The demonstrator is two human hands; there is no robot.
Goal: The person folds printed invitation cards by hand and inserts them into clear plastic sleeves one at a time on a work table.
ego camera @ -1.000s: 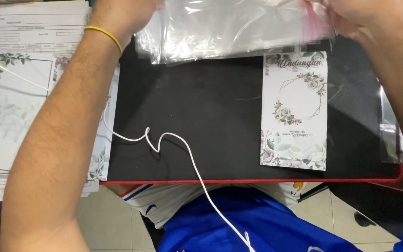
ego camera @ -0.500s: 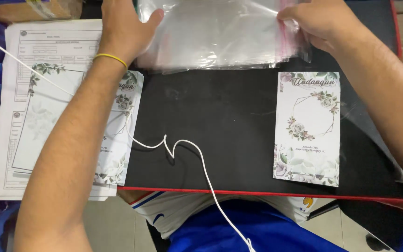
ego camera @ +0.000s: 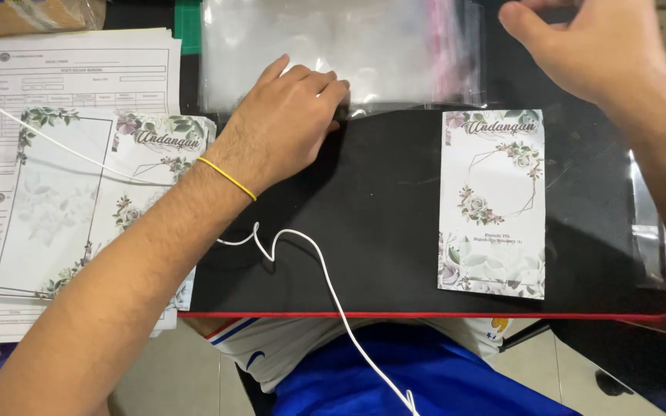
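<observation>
**Inspector:** The left hand (ego camera: 287, 123) is laid flat on the near edge of the stack of clear plastic sleeves (ego camera: 333, 50) at the far side of the black tabletop mat with red edging (ego camera: 379, 223). Its fingertips are pressed down on the plastic; nothing is enclosed in that grip. A thin yellow band (ego camera: 227, 179) is worn at the wrist.

**Assistant:** And the right hand (ego camera: 587, 46)?

**Inspector:** It is held above the far right corner of the mat, just beyond the stack's right edge. The fingers are loosely curled; whether anything is pinched between them cannot be told, as the fingertips are cut off by the frame.

**Assistant:** Where are the cards recorded?

**Inspector:** One floral printed card (ego camera: 493, 202) is lying face up on the mat, upright to the viewer, apart from both hands and just below the sleeves. A pile of similar floral cards (ego camera: 117, 208) is set to the left, on top of white printed forms (ego camera: 79, 77). A white cable (ego camera: 302, 254) is trailed across the mat near the left forearm.

**Assistant:** Advice on handling?

**Inspector:** In judgement, the stack should be kept pinned by the flat left hand so that only the top sleeve is lifted. The sleeves are slippery and cling together, so a single layer should be separated at the open edge. The cable should be kept clear of the card.
</observation>
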